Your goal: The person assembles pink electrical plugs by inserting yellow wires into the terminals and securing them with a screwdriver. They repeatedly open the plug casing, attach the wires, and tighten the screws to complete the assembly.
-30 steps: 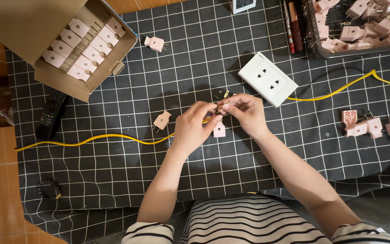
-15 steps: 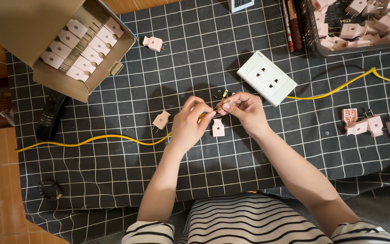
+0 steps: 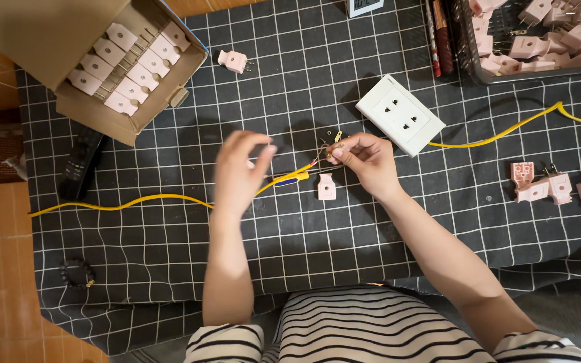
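Bright even overhead light; soft shadows under hands, left hand (image 3: 237, 171) motion-blurred

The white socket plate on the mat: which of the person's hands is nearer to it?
Right. The right hand sits just beside the white socket plate, below and left; the left hand is farther left.

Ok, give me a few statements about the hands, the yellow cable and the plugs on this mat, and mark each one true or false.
1. The right hand pinches the bared wire ends of the yellow cable. True.
2. The left hand grips the white socket plate. False: it hovers open over the cable, apart from the plate.
3. The cardboard box holds rows of pink plugs. True.
4. A pink plug lies inside the black basket. False: this one lies on the mat, below the right hand.
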